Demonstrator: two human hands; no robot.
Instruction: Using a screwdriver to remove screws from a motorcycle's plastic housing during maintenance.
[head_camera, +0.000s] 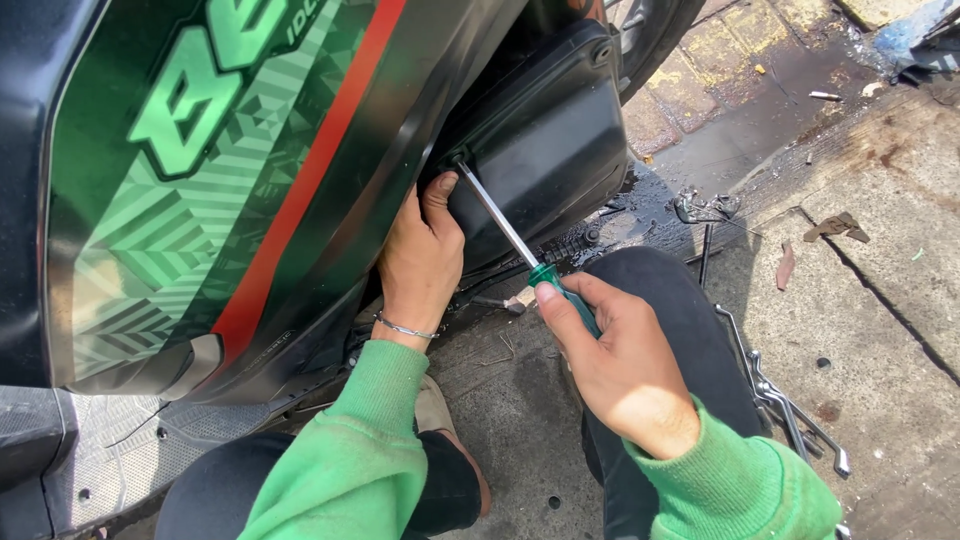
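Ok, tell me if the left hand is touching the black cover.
Touching. The head view shows the left hand with its thumb and fingertips pressed against the edge of the black cover, beside the screwdriver shaft.

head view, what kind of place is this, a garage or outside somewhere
Probably an outdoor roadside repair spot. A scooter stands on cracked, stained pavement, with wrenches lying loose on the ground. The right hand drives a screwdriver into the scooter's black cover.
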